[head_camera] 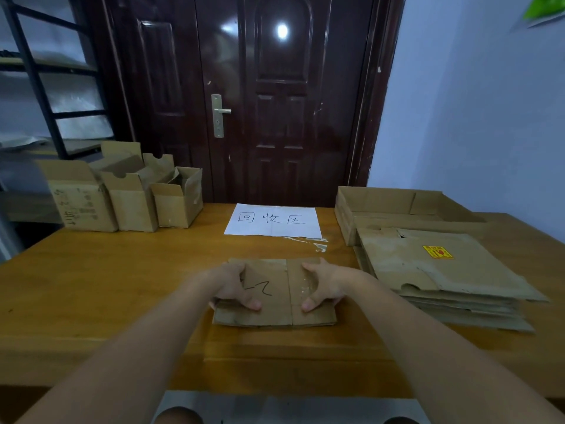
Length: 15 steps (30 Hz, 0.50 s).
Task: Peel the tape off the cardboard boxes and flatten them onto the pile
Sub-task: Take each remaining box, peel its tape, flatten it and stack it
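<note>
— Box [275,293]: flat on the counter [122,286], dead centre, straight ahead of both arms. Long axis runs left to right, with a centre seam front to back.

— And the hands?

— Left hand [237,286] over the left half, right hand [324,286] over the right half. Equally near; neither favoured. Fingers [237,267] curled over the far edge, thumbs on the near part of the top face. Gripping the box on both sides, then, not lying loose on it.

— Tape?

— Shiny clear strip [304,284] on the right half, just beside the seam, between the right thumb and fingers. Looks stuck down yet, though hard to tell through the glare.

— Which way to the pile?

— Pile [443,270] of flattened cardboard to the right, near but apart from the box. Right hand closer to it. Probably a sideways carry, long axis kept as is, once the tape is off.

— Anything else about?

— Three open boxes [128,197] at far left, a paper sign [273,220] beyond the box, torn tape scraps [318,244] near its right corner, a shallow tray box [397,203] behind the pile.
</note>
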Available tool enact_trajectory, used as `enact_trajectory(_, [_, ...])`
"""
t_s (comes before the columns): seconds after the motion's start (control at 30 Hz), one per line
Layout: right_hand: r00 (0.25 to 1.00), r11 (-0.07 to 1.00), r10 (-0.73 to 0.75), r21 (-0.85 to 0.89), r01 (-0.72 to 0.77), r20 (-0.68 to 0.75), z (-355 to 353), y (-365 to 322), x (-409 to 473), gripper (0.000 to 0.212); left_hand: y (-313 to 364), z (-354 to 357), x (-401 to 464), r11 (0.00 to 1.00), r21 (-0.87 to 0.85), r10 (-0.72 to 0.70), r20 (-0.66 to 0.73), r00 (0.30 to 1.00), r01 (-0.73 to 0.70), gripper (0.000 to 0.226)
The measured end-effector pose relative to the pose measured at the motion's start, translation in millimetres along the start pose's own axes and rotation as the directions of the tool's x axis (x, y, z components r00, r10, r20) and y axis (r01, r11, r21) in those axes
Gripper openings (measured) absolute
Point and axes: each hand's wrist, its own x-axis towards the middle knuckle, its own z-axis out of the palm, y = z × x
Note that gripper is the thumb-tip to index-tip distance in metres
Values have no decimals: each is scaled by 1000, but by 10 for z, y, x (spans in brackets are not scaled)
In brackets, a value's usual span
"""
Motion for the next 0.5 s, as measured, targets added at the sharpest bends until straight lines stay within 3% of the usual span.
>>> enact_trajectory(0.23, [998,996,-29,78,34,-64,42,65,-70,121,-28,0,61,1000,19,9,1,1000,-9,119])
enact_trajectory(0.5, [987,995,-90,-54,84,-133,3,62,-86,126,-97,18,135,993,57,108,-80,991,-103,110])
